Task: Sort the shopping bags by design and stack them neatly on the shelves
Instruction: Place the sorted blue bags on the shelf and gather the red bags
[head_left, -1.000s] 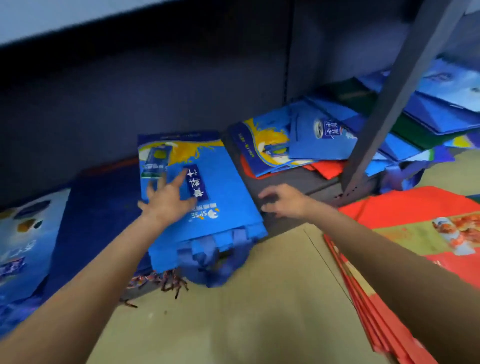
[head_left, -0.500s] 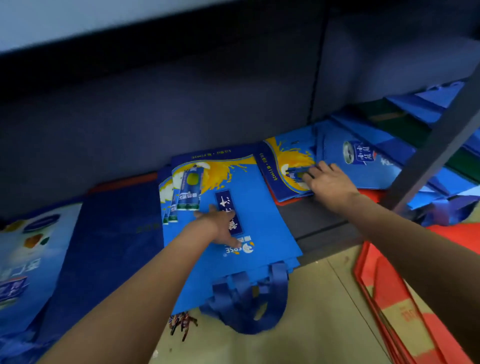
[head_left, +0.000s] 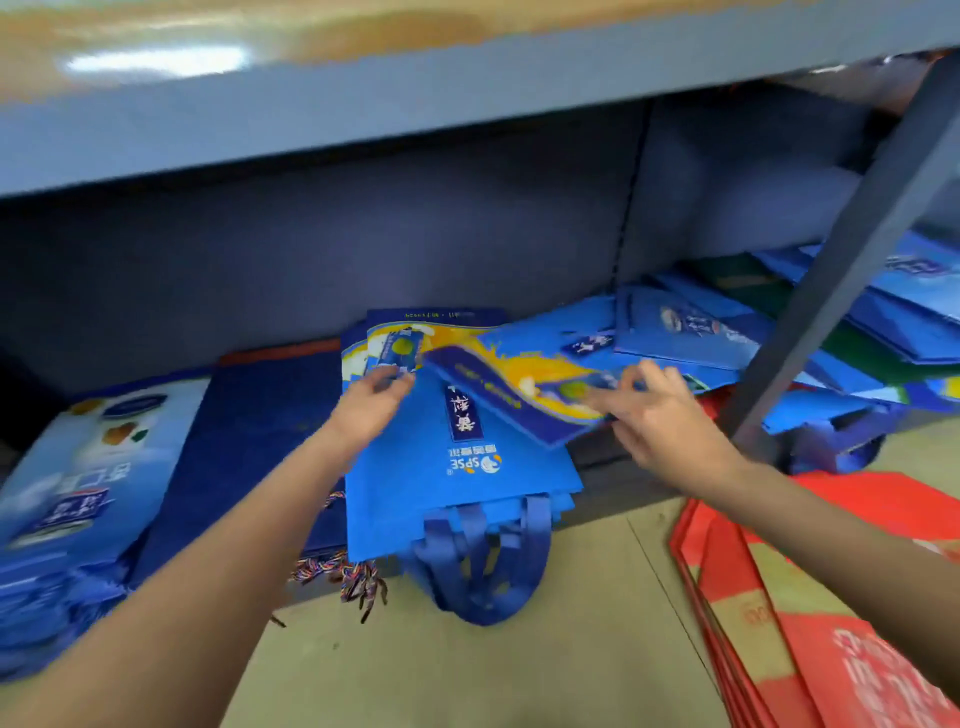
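R hand (head_left: 657, 415) pinches blue/yellow bag (head_left: 524, 395), half onto matching stack (head_left: 457, 467) on bottom shelf. L hand (head_left: 371, 402) spread, pressing stack. Rec.: square edges w/ stack, handles facing out.

"SPSE" upside down to me in white on my top blue bag (head_left: 457, 467), Chinese characters beside it and on its dark label strip, too blurred to read, red bags (head_left: 831, 649) print unreadable, rest motion-blurred
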